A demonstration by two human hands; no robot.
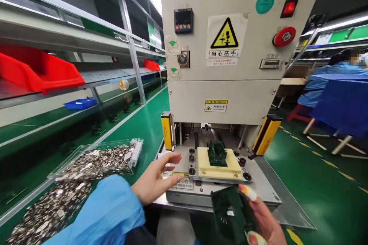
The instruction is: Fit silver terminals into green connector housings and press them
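My right hand (pixel 267 220), with pale coverings on the fingertips, grips a dark green plastic housing (pixel 227 214) by its right side, low in front of the press. A small light spot shows on the housing's face. My left hand (pixel 159 178) is held out with thumb and fingers apart, holding nothing, left of the cream fixture block (pixel 205 166). On that block sits another dark green plastic part (pixel 217 154), under the press machine (pixel 221 95). Neither hand touches this second part.
Yellow sensor bars (pixel 166 132) flank the press opening. Left of it, a clear tray (pixel 135 155) and a heap of small metal pieces (pixel 54 206) lie on the green bench. Red bins (pixel 37 71) stand on the shelf. At right, a person in blue (pixel 322 80) sits nearby.
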